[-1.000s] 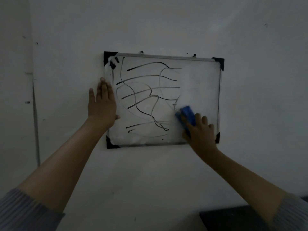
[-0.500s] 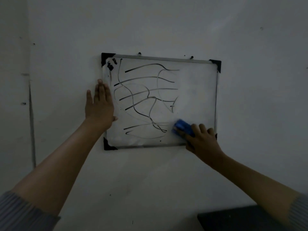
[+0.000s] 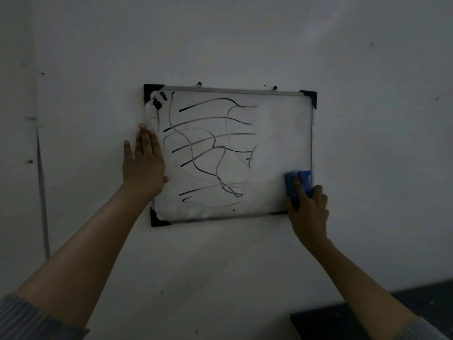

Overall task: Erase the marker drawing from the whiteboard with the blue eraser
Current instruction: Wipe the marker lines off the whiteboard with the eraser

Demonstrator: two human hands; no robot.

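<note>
- The wall point(image 3: 220, 253) is taking up pretty much the whole shot, plain and pale, lighting's really dim.
- The whiteboard point(image 3: 282, 133) is hanging on it, sitting a bit crooked, black corner caps showing at three corners. The lower right corner is hiding behind the right hand.
- The drawing point(image 3: 210, 148) is covering the left and middle of the board: a bunch of wavy black lines crossing each other, plus a dark smudge up by the top left corner. The right part of the board is looking clean.
- Something dark point(image 3: 367, 317) is poking in at the bottom right of the shot, can't tell what it is.
- The left hand point(image 3: 144, 163) is lying flat over the board's left edge, fingers straight and close together pointing up, thumb sticking out onto the board. Not holding anything.
- The right hand point(image 3: 308, 212) is sitting down at the board's lower right corner, fingers curling over the eraser from below and pressing it against the board.
- The eraser point(image 3: 302, 180) is blue and is resting right by the board's right edge, just above the bottom edge, well apart from the nearest lines.
- Grey ribbed sleeves are showing at the bottom corners of the shot.
</note>
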